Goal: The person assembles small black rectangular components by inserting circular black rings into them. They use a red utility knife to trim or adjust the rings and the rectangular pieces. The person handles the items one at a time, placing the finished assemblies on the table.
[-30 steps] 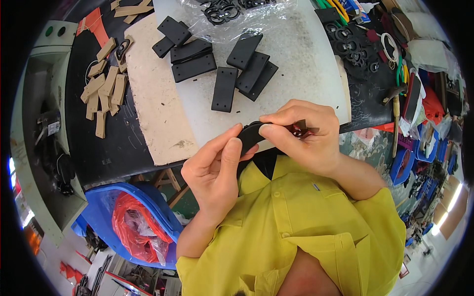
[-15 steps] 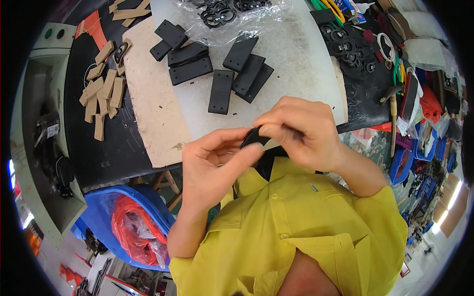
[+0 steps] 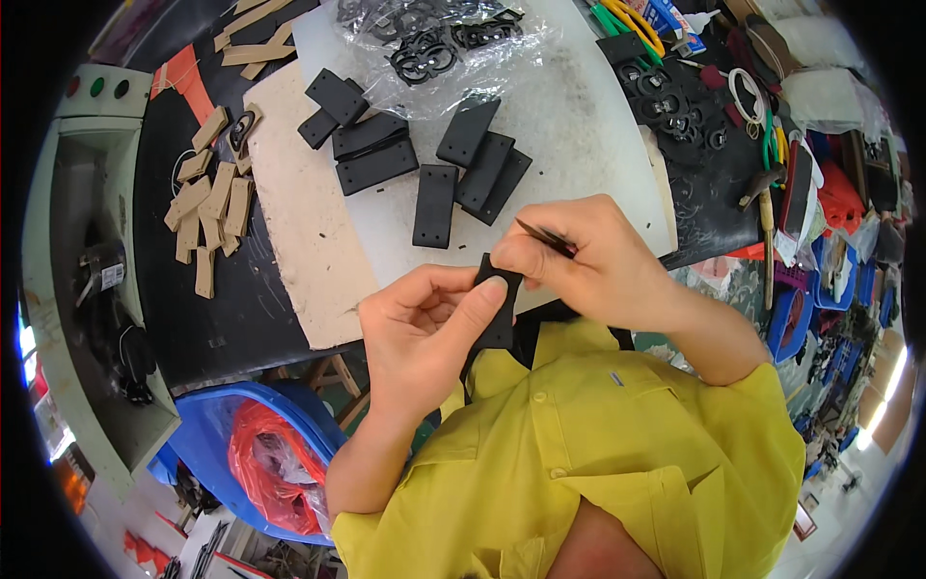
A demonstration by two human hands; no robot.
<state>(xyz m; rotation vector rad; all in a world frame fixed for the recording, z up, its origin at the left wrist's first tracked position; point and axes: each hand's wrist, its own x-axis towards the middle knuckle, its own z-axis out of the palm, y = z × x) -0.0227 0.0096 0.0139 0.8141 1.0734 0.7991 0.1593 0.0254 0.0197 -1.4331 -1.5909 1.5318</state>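
My left hand [image 3: 417,314] pinches a black rectangular piece [image 3: 498,330] between thumb and fingers, upright just in front of my shirt. A small hole shows near its lower end. At its top end my right hand [image 3: 596,259] presses with thumb and forefinger. A slim, dark pointed tool [image 3: 545,236], its exact kind unclear, sticks out of that same hand, tip toward the upper left. Beyond my hands lie several similar black pieces [image 3: 435,205] with small holes, some stacked or overlapping, on a whitish board [image 3: 579,125].
Tan strips [image 3: 214,198] lie heaped on the black table at the left. A clear plastic bag [image 3: 473,58] of black rings sits at the far side. More black parts [image 3: 675,106] and a hammer [image 3: 767,193] lie at the right. A blue bin [image 3: 203,425] stands below left.
The black piece in my left hand was bent and now stands straight, its flat face in view. The pointed tool now shows plainly in my right hand. The view has shifted slightly.
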